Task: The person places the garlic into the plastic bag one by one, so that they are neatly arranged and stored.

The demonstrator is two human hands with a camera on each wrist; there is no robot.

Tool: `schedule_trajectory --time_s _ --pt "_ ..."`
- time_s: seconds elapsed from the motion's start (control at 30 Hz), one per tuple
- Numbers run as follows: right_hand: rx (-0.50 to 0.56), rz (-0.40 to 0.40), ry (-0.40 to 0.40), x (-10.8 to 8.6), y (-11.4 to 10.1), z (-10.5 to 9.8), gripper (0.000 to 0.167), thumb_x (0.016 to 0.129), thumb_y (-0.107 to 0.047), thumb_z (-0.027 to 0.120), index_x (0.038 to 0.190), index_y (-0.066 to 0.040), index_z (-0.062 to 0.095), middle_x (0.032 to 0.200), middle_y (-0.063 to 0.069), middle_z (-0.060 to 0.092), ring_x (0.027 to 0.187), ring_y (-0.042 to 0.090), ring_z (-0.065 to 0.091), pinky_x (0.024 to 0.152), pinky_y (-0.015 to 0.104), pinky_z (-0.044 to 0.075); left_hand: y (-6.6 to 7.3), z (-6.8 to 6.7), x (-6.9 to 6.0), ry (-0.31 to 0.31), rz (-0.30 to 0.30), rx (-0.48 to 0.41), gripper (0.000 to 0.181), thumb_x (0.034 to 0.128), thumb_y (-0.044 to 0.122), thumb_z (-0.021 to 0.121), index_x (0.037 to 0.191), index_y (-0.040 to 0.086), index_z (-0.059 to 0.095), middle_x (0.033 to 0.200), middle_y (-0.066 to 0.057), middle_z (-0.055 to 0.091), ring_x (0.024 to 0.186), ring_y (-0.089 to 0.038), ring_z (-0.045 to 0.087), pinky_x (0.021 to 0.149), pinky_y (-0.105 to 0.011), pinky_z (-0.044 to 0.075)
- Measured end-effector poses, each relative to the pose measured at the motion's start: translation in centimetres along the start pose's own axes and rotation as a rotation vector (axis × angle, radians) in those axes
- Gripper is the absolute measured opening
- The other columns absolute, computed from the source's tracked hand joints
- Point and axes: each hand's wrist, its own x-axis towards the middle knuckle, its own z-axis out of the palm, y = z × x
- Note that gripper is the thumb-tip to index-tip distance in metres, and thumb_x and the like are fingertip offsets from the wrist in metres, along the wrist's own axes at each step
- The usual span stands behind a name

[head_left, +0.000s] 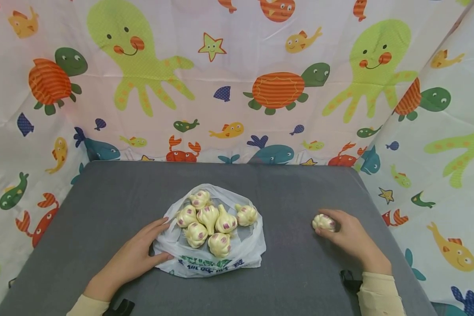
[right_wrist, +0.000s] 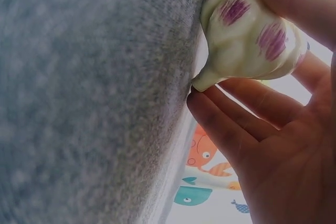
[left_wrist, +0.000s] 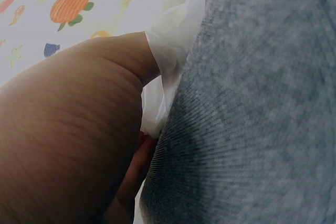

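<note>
A white plastic bag (head_left: 256, 250) with green and blue print lies on the grey table, its mouth spread wide. Several garlic bulbs (head_left: 207, 218), pale with purple patches, sit in it. My left hand (head_left: 136, 252) touches the bag's left side, thumb and fingers well apart; in the left wrist view the thin plastic (left_wrist: 170, 56) covers the thumb's tip. Off to the right, my right hand (head_left: 349, 235) holds a single garlic bulb (head_left: 323, 222) between thumb and fingers. The right wrist view shows that bulb (right_wrist: 247, 35) close up, its stem end at the table surface.
The grey cloth-covered table (head_left: 284, 281) extends around the bag and both hands. A curtain (head_left: 237, 66) printed with sea animals hangs behind the table and along its sides. Dark straps (head_left: 351, 281) sit by the wrists.
</note>
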Motion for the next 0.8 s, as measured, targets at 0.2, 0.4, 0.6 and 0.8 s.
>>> schedule_trajectory --time_s 0.2,0.4,0.6,0.8 --pt "0.003 -0.001 -0.002 0.3 0.0 0.1 0.064 0.095 -0.041 0.088 0.147 -0.010 0.067 0.140 0.018 0.069 0.125 0.039 0.064 0.102 0.064 0.053 -0.1 -0.2 0.2 -0.007 0.002 -0.002 0.088 0.0882 0.044 0.093 0.160 0.010 0.055 0.170 -0.010 0.045 0.153 -0.037 0.046 0.116 -0.064 0.045" --pt "0.006 -0.010 -0.014 0.6 -0.3 0.2 0.066 0.095 -0.042 0.087 0.148 -0.009 0.066 0.139 0.018 0.069 0.122 0.037 0.065 0.100 0.062 0.054 0.1 -0.3 0.0 -0.005 -0.003 -0.002 0.087 0.0886 0.044 0.093 0.160 0.011 0.055 0.169 -0.009 0.046 0.152 -0.037 0.047 0.116 -0.064 0.046" --pt "0.010 -0.037 -0.008 1.2 -1.0 0.2 0.066 0.094 -0.042 0.088 0.148 -0.010 0.067 0.139 0.016 0.070 0.120 0.034 0.065 0.098 0.059 0.055 0.3 -0.3 -0.2 0.014 0.007 -0.003 0.085 0.0888 0.042 0.093 0.159 0.011 0.056 0.169 -0.009 0.047 0.151 -0.038 0.048 0.115 -0.064 0.046" --pt "0.012 -0.050 -0.009 1.7 -1.5 0.3 0.065 0.094 -0.043 0.088 0.148 -0.011 0.068 0.139 0.014 0.070 0.119 0.033 0.065 0.098 0.057 0.054 0.2 -0.2 -0.3 0.009 0.006 -0.007 0.085 0.0892 0.043 0.093 0.159 0.010 0.056 0.168 -0.010 0.047 0.152 -0.038 0.048 0.115 -0.064 0.046"
